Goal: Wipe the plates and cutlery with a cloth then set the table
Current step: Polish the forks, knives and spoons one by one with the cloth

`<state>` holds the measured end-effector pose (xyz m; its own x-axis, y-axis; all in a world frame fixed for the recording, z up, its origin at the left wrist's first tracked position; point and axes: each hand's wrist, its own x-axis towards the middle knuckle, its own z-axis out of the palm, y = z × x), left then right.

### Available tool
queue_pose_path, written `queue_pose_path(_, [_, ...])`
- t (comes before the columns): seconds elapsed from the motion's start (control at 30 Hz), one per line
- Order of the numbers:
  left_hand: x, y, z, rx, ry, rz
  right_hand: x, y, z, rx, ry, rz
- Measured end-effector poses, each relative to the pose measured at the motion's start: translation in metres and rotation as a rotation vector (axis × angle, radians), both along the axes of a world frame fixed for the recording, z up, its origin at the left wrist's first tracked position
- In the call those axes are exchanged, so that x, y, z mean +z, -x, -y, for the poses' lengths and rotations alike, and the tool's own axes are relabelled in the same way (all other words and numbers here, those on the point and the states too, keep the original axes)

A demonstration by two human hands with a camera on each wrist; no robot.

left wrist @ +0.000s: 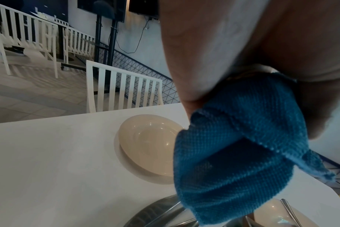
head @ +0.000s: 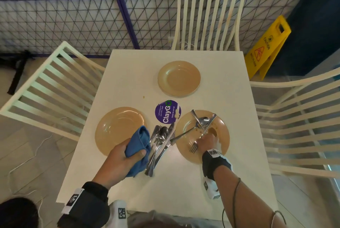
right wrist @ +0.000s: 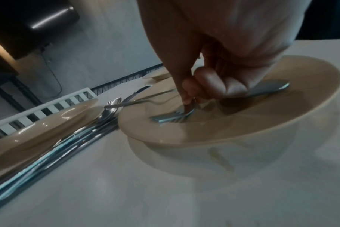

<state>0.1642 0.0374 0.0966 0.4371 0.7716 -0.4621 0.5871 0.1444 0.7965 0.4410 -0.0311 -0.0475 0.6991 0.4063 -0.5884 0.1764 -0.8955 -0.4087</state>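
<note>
Nearest of all, the left hand point(head: 122, 156) is clenched around a bunched blue cloth point(head: 140, 147), thumb pressed over the fabric, with folds spilling out above and below the fist; the left wrist view shows the same cloth point(left wrist: 233, 147) packed tight against the palm. Just to the right of that hand a bundle of cutlery point(head: 159, 145) lies on the white table point(head: 128, 73), forks, spoons and knives lined up side by side between two plates. Across from it, the right hand point(head: 208, 142) reaches down onto the right-hand plate point(head: 223, 145), its fingertips point(right wrist: 188, 98) pinching the neck of a fork point(head: 195, 147) whose tines rest on the plate near its closer rim; in the right wrist view the fork point(right wrist: 173, 117) is blurred. More cutlery lies crossed on that same plate beyond the right hand, among it a spoon point(head: 203, 120) and a long piece point(head: 184, 134) that sticks out over the plate's left rim. Beside the left hand, on its far left, sits another tan plate point(head: 117, 128), partly covered by the cloth. Between and beyond the two hands is a round purple sticker point(head: 167, 112) on the table. Farther still, well apart from both hands, a third plate point(head: 178, 79) rests toward the table's far edge, in front of a cream slatted chair point(head: 208, 20).
</note>
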Motion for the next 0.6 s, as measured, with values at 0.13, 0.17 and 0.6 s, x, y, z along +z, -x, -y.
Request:
queue_pose_path(0.13, [0.007, -0.011, 0.013, 0.034, -0.005, -0.004, 0.001, -0.004, 0.000, -0.071, -0.043, -0.026])
queue_pose_path(0.17, [0.008, -0.014, 0.016, 0.033, -0.011, 0.002, 0.001, -0.005, 0.000, -0.091, -0.064, -0.030])
queue_pose_path(0.6, [0.016, -0.038, 0.047, 0.047, 0.006, 0.111, 0.004, -0.013, 0.013, -0.099, -0.195, -0.155])
